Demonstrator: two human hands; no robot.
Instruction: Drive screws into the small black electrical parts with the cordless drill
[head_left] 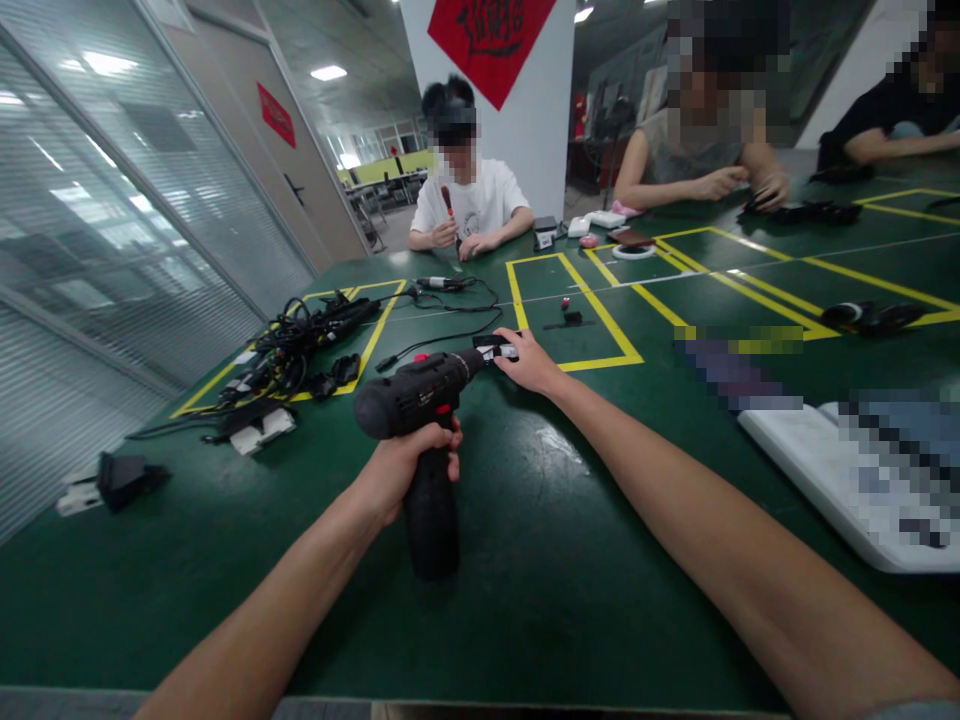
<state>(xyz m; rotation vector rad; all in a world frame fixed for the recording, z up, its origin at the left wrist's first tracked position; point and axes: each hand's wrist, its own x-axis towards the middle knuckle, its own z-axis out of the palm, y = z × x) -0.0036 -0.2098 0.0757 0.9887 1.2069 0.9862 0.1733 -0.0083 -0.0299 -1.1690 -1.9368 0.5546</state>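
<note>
Over the green workbench (pixel 225 610), a black cordless drill (pixel 416 392) is clamped by the left hand (pixel 409 470) at frame centre, while a small black-and-white part (pixel 495 350) at its nose is touched by the right hand (pixel 531 362), its grip indeterminate.

This is a big work room, with people (pixel 469 205) working at a long green table (pixel 525 610) marked with yellow tape (pixel 517 295), beside a glass wall (pixel 112 200).

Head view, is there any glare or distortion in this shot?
Head view: ceiling lights glare on the glass partition and leave a pale patch on the green workbench; wide-angle distortion bends the partition lines and stretches the right forearm; the white object at right is pixelated.
</note>
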